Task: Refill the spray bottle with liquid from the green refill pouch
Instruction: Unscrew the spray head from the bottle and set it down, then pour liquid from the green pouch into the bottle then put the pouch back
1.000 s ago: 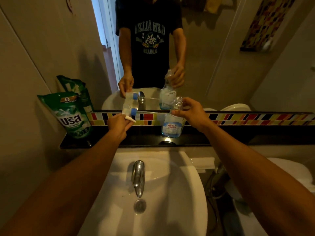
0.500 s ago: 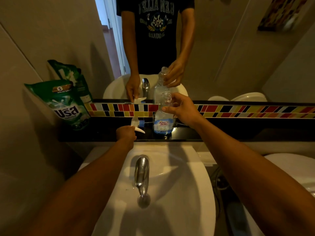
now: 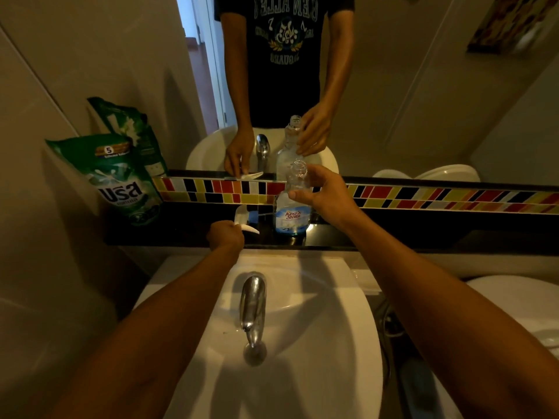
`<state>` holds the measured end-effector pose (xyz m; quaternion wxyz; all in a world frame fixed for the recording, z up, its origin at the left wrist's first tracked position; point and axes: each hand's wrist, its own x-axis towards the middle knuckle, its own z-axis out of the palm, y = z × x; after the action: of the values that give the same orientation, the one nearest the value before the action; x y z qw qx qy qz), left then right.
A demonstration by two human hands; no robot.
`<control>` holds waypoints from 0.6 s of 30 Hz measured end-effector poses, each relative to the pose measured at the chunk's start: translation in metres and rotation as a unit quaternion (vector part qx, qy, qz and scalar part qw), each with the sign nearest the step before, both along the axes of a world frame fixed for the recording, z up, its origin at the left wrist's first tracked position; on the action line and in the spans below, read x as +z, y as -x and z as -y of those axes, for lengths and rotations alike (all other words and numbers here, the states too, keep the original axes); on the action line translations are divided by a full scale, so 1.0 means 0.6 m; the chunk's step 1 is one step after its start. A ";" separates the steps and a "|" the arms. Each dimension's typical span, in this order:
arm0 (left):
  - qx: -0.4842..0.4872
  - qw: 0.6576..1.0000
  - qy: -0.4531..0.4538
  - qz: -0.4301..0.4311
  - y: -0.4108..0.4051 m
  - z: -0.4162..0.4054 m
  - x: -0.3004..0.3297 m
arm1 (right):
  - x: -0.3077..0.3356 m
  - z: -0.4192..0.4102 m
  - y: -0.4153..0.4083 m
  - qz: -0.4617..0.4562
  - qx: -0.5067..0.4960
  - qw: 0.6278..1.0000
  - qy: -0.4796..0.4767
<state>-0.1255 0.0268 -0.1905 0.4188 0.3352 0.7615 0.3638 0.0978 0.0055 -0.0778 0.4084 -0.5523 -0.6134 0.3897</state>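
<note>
A clear spray bottle [image 3: 292,214] with a blue-and-white label stands upright on the black ledge [image 3: 393,234], its neck uncapped. My right hand [image 3: 322,193] grips the bottle around its neck. My left hand [image 3: 226,235] holds the white spray head [image 3: 245,220] low on the ledge, just left of the bottle, its trigger pointing right. The green refill pouch [image 3: 121,179] leans against the wall at the ledge's left end, untouched.
A white sink [image 3: 317,322] with a chrome tap [image 3: 252,306] lies below the ledge. A band of coloured tiles [image 3: 423,198] and a mirror run behind it. A white toilet [image 3: 520,300] sits at the right. A wall closes the left side.
My left hand has lowered the spray head from beside the bottle's neck down onto the ledge. My right hand keeps its hold on the bottle.
</note>
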 end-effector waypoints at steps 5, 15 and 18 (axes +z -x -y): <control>-0.022 0.999 -0.025 -0.041 0.010 0.016 0.015 | -0.020 0.027 0.012 -0.030 -0.105 0.993 -0.046; 0.013 0.991 -0.113 -0.070 0.115 0.052 0.111 | -0.048 0.093 0.128 0.061 -0.150 0.966 -0.203; 0.012 0.988 -0.139 -0.059 0.168 0.065 0.137 | -0.043 0.082 0.177 0.071 -0.088 0.972 -0.206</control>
<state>-0.2261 -0.0123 -0.1083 0.3180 0.4019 0.7311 0.4503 -0.0086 -0.0437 -0.1039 0.5019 -0.5341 -0.6568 0.1773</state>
